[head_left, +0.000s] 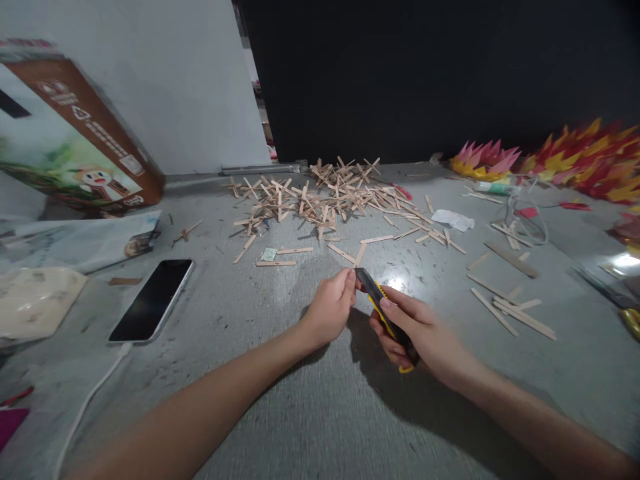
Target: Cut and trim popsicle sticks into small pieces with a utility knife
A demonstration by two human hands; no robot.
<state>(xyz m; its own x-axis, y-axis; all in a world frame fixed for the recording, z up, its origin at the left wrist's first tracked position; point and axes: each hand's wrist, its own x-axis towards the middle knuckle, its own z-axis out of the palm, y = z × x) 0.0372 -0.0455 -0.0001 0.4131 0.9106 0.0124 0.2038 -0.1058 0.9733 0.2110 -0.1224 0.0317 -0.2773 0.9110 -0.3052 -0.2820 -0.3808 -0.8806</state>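
Yellow-and-black plastic knife wrapped in right hand, tip hard to make out, just beside left hand, pinched closed, any contents hidden; flat wooden sticks jumbled beyond both hands.

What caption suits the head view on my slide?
The right hand holds a utility knife close to the left hand, wooden sticks piled beyond.

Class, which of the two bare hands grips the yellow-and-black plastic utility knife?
The right hand, wrapped around the yellow-and-black utility knife; the left hand is curled beside the knife's front end.
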